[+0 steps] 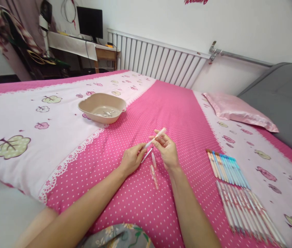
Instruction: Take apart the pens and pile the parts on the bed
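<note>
Over the pink dotted bedspread (125, 193), my left hand (132, 158) and my right hand (167, 151) both grip one slim pale pen (149, 142), tilted up to the right. The left fingers pinch its lower end; the right fingers close around the pinkish upper part (161, 132). Just beneath, a thin white stick like a refill (146, 155) slants beside the left fingertips; whether it is held or lying, I cannot tell. A small pale pen part (153, 160) and a clear, pink-patterned pen piece (154, 177) rest on the cloth between my wrists.
A beige basin (84, 106) with small pieces in it sits ahead to the left. At the right lie a row of blue and orange pens (227, 168) and a row of whitish pink pens (249, 212). A pink pillow (239, 110) is at the far right.
</note>
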Tool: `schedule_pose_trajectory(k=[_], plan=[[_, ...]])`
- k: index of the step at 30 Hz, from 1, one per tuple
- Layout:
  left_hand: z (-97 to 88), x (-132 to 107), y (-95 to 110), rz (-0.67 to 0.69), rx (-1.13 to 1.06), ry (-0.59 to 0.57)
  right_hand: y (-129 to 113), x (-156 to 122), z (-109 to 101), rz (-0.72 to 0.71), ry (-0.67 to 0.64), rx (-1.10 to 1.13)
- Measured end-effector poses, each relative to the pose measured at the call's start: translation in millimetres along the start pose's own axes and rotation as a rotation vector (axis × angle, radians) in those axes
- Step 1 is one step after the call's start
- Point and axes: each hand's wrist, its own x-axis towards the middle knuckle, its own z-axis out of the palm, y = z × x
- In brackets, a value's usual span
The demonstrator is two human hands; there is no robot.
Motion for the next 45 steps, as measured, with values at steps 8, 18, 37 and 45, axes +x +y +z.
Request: schedule_pose_trajectory(k=[8,18,37,45], plan=[[0.0,-1.0,-0.8,0.005,0.009,0.059,1.3,0.4,-0.1,0.014,0.014,0.01],[0.7,-3.0,-0.4,0.007,0.027,0.114,4.5,0.2,2.3,0.039,0.092,0.014],[-0.9,-2.0,2.2,0.0,0.008,0.04,-3.8,-2.5,4.5,0.06,-0.046,0.014],[-1.0,-1.6,3.2,-0.012,0.004,0.047,1.5,-1.0,3.3,0.055,0.002,0.029]])
